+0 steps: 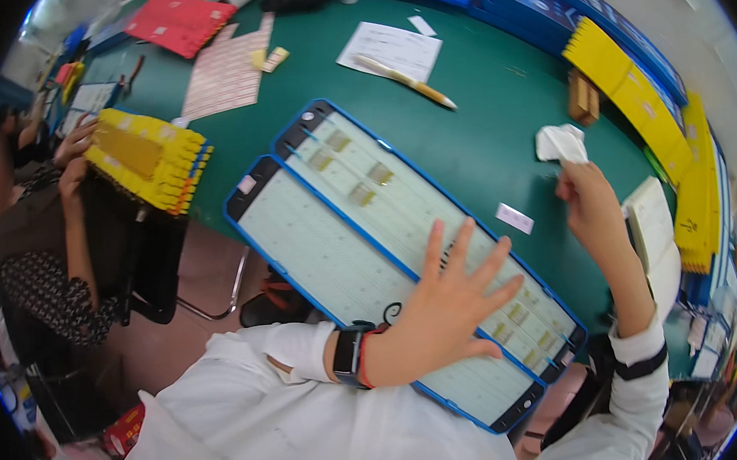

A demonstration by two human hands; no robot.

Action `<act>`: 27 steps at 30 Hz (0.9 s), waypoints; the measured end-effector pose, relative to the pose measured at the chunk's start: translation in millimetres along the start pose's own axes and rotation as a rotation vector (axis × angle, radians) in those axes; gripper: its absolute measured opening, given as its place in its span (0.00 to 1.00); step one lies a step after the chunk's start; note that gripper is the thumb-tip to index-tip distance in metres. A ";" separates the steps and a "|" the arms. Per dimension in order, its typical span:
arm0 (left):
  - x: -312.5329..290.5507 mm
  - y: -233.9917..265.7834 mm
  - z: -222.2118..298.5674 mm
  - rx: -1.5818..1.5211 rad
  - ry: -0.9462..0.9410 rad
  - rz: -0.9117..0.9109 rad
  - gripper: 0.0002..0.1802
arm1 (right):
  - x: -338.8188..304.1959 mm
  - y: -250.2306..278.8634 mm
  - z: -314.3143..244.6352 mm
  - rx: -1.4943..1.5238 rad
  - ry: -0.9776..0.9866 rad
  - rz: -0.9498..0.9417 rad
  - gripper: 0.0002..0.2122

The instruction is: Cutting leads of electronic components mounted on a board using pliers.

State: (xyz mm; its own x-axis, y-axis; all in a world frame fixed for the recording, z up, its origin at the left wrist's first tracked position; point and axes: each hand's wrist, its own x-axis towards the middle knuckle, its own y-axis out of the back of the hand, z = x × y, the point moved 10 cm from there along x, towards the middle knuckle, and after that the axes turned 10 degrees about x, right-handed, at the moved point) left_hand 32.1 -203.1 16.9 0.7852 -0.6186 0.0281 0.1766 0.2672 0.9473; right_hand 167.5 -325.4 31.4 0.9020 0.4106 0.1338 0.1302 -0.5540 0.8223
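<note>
Two long pale panels with blue rims and black ends lie side by side, slanting across the near edge of the table. Small yellowish-green square pieces sit in rows on the farther panel, at both its ends. My left hand, fingers spread wide, rests over the middle of the panels and hides part of them. To the right, my right hand pinches the lower edge of a crumpled white tissue on the green table. A small pale pink label lies between that hand and the panels.
Beyond the panels, a pen lies across a white paper slip. Yellow folders, a brown block and an opened notebook line the right side. At left, another person's hands hold a yellow folder stack.
</note>
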 end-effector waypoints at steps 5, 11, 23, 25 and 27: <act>-1.8 -0.4 -6.6 0.015 0.022 -0.062 0.45 | -20.9 35.8 -6.4 0.120 -0.086 0.139 0.12; -2.3 0.1 -6.3 0.005 0.017 -0.112 0.43 | -23.4 35.9 17.9 0.211 -0.152 0.172 0.08; 3.0 -4.3 -2.8 0.019 0.055 -0.098 0.46 | -5.8 16.5 9.2 -0.068 -0.004 -0.037 0.10; 4.5 -4.0 -2.0 0.018 0.052 -0.100 0.45 | -28.2 36.0 -3.1 -0.051 -0.014 0.045 0.13; 4.4 -4.6 -4.7 0.021 0.069 -0.113 0.46 | -50.3 47.6 -18.8 -0.013 -0.016 0.088 0.15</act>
State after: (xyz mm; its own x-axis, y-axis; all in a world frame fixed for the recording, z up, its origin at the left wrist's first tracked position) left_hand 37.5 -203.6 11.2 0.8000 -0.5915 -0.1008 0.2548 0.1829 0.9495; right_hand 120.6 -358.8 74.2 0.9163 0.3487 0.1970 0.0448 -0.5782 0.8147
